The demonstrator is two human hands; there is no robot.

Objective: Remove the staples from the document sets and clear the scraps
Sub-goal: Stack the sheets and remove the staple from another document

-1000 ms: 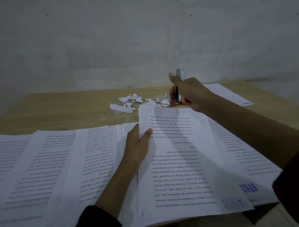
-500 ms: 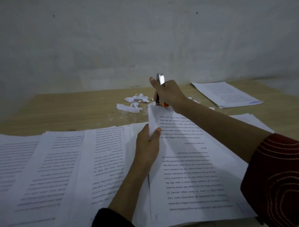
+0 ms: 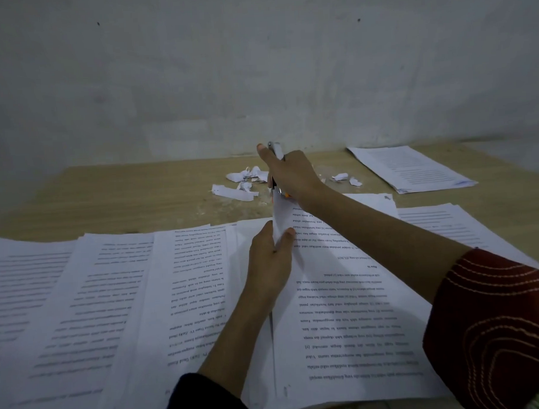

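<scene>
Paper may tear if right hand (image 3: pixel 291 175), gripping staple remover (image 3: pixel 275 149), yanks against left hand (image 3: pixel 269 260) pinching document set (image 3: pixel 344 309).

Arms, two, both forearms bare; left hand (image 3: pixel 269 257) pinches the raised edge of a document set (image 3: pixel 344 309), thumb on top at the right, fingers behind; its forearm rises from the lower middle out of a dark sleeve (image 3: pixel 205 398); right hand (image 3: pixel 291 172), extended forward beyond the left, has its fingers curled round a metal-tipped tool (image 3: pixel 275 148), thumb straight up beside it; its forearm slants in from the right, upper arm in a red patterned sleeve (image 3: pixel 489 318).
</scene>
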